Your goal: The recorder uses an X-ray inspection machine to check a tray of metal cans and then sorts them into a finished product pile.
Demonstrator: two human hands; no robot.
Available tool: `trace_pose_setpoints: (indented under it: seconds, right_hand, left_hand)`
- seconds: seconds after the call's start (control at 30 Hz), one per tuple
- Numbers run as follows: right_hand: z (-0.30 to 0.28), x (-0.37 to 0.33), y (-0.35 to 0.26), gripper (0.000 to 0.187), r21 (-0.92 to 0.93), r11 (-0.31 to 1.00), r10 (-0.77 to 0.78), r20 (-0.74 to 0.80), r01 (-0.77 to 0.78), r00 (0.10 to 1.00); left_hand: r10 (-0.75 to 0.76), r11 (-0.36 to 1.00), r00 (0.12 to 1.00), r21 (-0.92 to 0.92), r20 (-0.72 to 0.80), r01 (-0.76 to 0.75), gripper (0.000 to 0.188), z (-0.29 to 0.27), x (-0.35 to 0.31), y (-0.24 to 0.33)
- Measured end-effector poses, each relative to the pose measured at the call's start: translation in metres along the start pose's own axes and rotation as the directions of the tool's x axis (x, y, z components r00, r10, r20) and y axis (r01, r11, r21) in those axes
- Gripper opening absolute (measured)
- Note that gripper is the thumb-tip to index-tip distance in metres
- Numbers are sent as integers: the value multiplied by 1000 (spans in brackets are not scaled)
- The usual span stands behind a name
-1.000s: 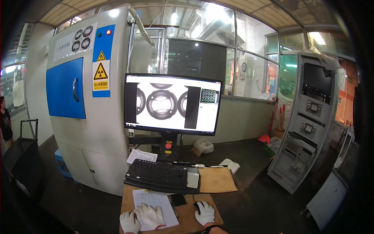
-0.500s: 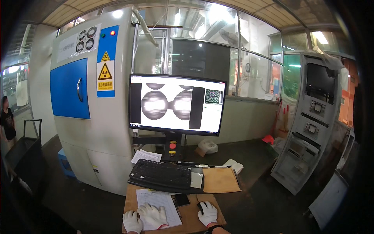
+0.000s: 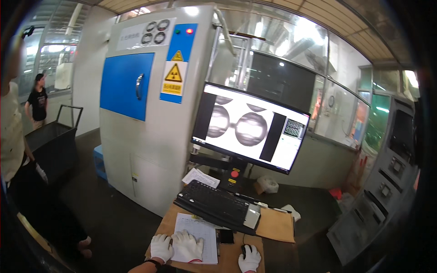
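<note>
My right hand (image 3: 249,259), in a white glove, rests on a black computer mouse (image 3: 246,249) at the right of the small wooden desk (image 3: 168,224). In a matching glove, my left hand (image 3: 161,248) lies with fingers extended at the left edge of a printed sheet (image 3: 209,243). Beside it on the sheet is a loose white glove (image 3: 187,246) with a red cuff. A dark phone (image 3: 226,236) lies between the sheet and the mouse. Behind are a black keyboard (image 3: 216,202) and a lit monitor (image 3: 252,127) with dark round shapes on its screen.
A large grey cabinet (image 3: 150,150) with a blue door stands left of the monitor. A brown envelope (image 3: 275,224) lies right of the keyboard. One person (image 3: 13,136) stands at the near left, another (image 3: 38,100) behind by a dark cart (image 3: 52,145). An equipment rack (image 3: 378,195) stands right.
My view has turned left and tilted, bringing the near person into sight. The round shapes on the monitor have shifted left across the screen. Both hands keep their places on the desk.
</note>
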State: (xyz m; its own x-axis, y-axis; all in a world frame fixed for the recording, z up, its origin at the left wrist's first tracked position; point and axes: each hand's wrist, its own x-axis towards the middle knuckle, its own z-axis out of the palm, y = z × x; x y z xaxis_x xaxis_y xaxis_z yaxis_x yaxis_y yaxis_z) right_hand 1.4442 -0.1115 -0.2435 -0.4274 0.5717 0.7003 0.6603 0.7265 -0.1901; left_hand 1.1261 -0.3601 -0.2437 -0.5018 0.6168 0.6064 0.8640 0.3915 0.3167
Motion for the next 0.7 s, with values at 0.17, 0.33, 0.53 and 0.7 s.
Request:
trace_pose_setpoints:
  seconds: [0.17,0.33,0.53,0.7]
  right_hand:
    - [3,4,7,54,2,992,121,217,-124,969]
    - [-1,4,5,54,-7,990,142,213,-143,967]
    - [-1,3,5,55,-11,989,147,207,-148,967]
    - [1,4,7,52,23,993,112,198,-119,974]
  left_hand:
    - [24,997,999,69,-25,-22,27,-3,2,3]
    - [-2,999,1000,41,7,2,26,1,-1,4]
    - [34,997,999,67,-33,-32,26,0,1,4]
    - [4,998,1000,58,31,-6,26,-5,3,6]
